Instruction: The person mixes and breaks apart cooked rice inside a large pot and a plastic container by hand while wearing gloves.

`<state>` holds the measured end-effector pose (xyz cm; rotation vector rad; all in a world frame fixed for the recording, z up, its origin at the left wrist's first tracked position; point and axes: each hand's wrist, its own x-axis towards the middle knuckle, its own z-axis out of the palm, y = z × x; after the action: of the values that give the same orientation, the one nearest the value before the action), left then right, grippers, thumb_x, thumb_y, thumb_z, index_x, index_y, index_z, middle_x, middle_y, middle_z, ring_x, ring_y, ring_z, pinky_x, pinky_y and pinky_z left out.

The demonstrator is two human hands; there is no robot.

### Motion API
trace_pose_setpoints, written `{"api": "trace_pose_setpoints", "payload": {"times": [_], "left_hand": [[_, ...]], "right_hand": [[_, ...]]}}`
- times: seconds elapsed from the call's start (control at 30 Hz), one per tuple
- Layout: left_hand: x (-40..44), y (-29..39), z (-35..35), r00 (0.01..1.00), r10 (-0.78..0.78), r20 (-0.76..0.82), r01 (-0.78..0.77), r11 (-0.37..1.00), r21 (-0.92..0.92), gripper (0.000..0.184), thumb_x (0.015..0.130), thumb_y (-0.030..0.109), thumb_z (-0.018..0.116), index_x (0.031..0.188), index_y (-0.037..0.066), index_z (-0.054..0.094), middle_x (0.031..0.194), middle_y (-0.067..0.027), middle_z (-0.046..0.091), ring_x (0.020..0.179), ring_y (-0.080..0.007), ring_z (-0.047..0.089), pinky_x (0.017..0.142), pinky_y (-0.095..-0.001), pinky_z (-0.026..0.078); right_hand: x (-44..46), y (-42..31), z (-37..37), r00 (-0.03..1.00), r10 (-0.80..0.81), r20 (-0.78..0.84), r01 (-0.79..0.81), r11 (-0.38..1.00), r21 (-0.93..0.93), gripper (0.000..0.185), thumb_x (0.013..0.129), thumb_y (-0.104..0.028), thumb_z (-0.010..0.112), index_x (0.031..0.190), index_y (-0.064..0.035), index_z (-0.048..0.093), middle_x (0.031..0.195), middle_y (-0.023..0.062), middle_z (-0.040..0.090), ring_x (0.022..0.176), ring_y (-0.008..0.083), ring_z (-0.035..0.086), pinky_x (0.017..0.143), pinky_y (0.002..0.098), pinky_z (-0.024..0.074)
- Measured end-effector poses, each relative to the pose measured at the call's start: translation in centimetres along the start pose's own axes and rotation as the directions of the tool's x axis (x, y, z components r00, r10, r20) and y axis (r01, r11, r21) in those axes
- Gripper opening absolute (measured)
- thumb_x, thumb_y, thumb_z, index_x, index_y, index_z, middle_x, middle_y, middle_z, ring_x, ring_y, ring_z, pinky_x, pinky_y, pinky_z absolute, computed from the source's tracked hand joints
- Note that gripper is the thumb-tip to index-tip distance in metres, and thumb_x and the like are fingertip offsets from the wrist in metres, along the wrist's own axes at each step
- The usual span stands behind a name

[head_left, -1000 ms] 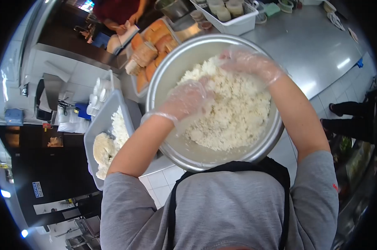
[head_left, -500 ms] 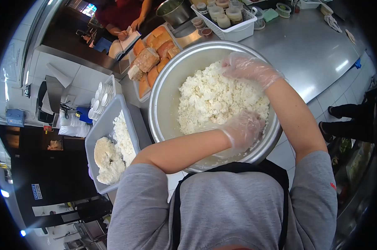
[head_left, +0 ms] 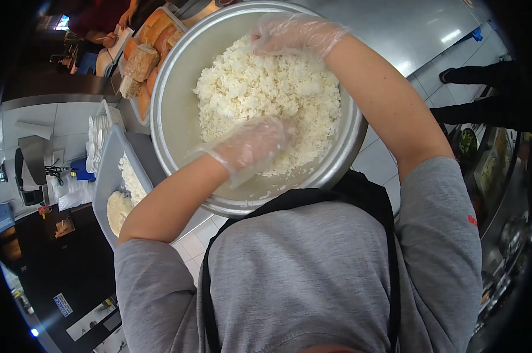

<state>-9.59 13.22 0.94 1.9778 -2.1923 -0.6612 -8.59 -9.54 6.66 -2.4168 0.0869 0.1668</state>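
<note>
Rice against left fingers and curled right fingers — left opening, either hold unclear.

A hand could pass inside the left wall of the bowl beside the rice, though bread and tub crowd that rim outside and the right arm crosses opposite.

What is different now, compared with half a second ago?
The left hand has moved leftward across the rice in the bowl; the view shifted, so the bowl appears higher and further left. No clear grasp or release shows. The right hand stays at the bowl's far side; both remain gloved.
</note>
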Motion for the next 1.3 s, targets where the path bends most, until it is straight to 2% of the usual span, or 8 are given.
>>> {"api": "trace_pose_setpoints", "payload": {"times": [0.17, 0.27, 0.4, 0.6, 0.67, 1.0, 1.07, 1.3], "left_hand": [[-1.2, 1.8, -5.4, 0.911, -0.408, 0.061, 0.411, 0.889, -0.199, 0.029, 0.092, 0.027, 0.059, 0.115, 0.011, 0.06, 0.107, -0.0178, 0.064, 0.107, -0.0317, 0.059, 0.094, -0.042, 0.045], [-1.4, 0.4, -6.1, 0.888, -0.457, 0.044, 0.459, 0.888, -0.037, 0.035, 0.095, 0.037, 0.054, 0.114, 0.008, 0.061, 0.097, -0.0153, 0.067, 0.099, -0.0317, 0.062, 0.093, -0.044, 0.045], [-1.0, 1.1, -7.8, 0.922, -0.385, -0.04, 0.387, 0.915, 0.114, 0.037, 0.094, 0.041, 0.053, 0.11, 0.008, 0.062, 0.087, -0.0118, 0.068, 0.09, -0.0313, 0.065, 0.09, -0.0449, 0.046], [3.5, 2.8, -7.4, 0.946, -0.287, 0.151, 0.208, 0.895, 0.395, 0.043, 0.088, 0.043, 0.06, 0.115, 0.01, 0.061, 0.122, -0.0129, 0.059, 0.118, -0.0255, 0.052, 0.102, -0.0449, 0.038], [4.3, 1.9, -4.7, 0.962, 0.262, -0.082, -0.177, 0.819, 0.545, 0.051, 0.085, 0.046, 0.06, 0.12, 0.009, 0.06, 0.136, -0.0116, 0.049, 0.129, -0.0254, 0.041, 0.108, -0.0452, 0.031], [11.1, 2.5, -3.5, 0.993, -0.113, 0.039, 0.093, 0.937, 0.337, 0.054, 0.077, 0.04, 0.07, 0.117, 0.005, 0.064, 0.128, -0.0173, 0.056, 0.125, -0.0326, 0.047, 0.107, -0.0469, 0.032], [11.7, 2.2, -3.1, 0.989, -0.142, 0.027, 0.127, 0.944, 0.305, 0.045, 0.077, 0.036, 0.07, 0.108, 0.004, 0.068, 0.121, -0.0177, 0.06, 0.123, -0.0339, 0.049, 0.102, -0.0447, 0.037], [5.8, 3.3, -3.4, 0.924, -0.221, 0.311, 0.149, 0.96, 0.237, 0.036, 0.081, 0.028, 0.066, 0.104, 0.001, 0.068, 0.123, -0.0194, 0.058, 0.116, -0.0326, 0.054, 0.095, -0.0402, 0.046]], "right_hand": [[0.5, 0.7, 0.2, 1.0, -0.027, -0.007, 0.027, 0.999, 0.019, 0.021, 0.076, -0.026, 0.063, 0.083, -0.0066, 0.06, 0.064, 0.0026, 0.054, 0.061, 0.0155, 0.051, 0.059, 0.0349, 0.0412], [0.1, 0.4, 0.0, 1.0, -0.02, -0.005, 0.02, 0.999, 0.04, 0.021, 0.077, -0.026, 0.063, 0.082, -0.0064, 0.06, 0.064, 0.0018, 0.053, 0.06, 0.0145, 0.051, 0.06, 0.0345, 0.0417], [-0.6, -0.1, -0.2, 0.999, -0.032, 0.003, 0.032, 0.993, 0.114, 0.021, 0.077, -0.026, 0.063, 0.082, -0.0061, 0.06, 0.063, 0.0017, 0.053, 0.06, 0.0144, 0.05, 0.06, 0.0344, 0.0423], [0.1, 0.4, -0.2, 0.998, -0.023, 0.058, 0.012, 0.983, 0.181, 0.02, 0.077, -0.024, 0.063, 0.08, -0.0047, 0.059, 0.064, 0.0025, 0.054, 0.061, 0.0142, 0.05, 0.059, 0.0326, 0.0419], [0.4, 0.5, -0.2, 0.996, -0.011, 0.088, 0.004, 0.997, 0.078, 0.021, 0.078, -0.024, 0.063, 0.08, -0.0037, 0.06, 0.064, 0.0032, 0.054, 0.062, 0.014, 0.051, 0.058, 0.032, 0.042], [0.3, 1.4, 1.0, 0.992, -0.071, -0.108, 0.086, 0.987, 0.139, 0.02, 0.078, -0.026, 0.063, 0.081, -0.0061, 0.061, 0.066, 0.0044, 0.057, 0.062, 0.0169, 0.052, 0.062, 0.0367, 0.0425], [-0.2, 0.2, 0.0, 1.0, 0.021, 0.003, -0.021, 0.992, -0.128, 0.037, 0.08, -0.033, 0.059, 0.105, -0.0074, 0.07, 0.1, 0.0138, 0.07, 0.09, 0.0285, 0.065, 0.079, 0.0406, 0.0492], [0.1, 0.8, -0.8, 0.994, -0.04, 0.103, 0.054, 0.99, -0.132, 0.043, 0.079, -0.033, 0.063, 0.113, -0.0068, 0.067, 0.107, 0.0149, 0.068, 0.094, 0.0304, 0.065, 0.083, 0.0409, 0.0496]]}}
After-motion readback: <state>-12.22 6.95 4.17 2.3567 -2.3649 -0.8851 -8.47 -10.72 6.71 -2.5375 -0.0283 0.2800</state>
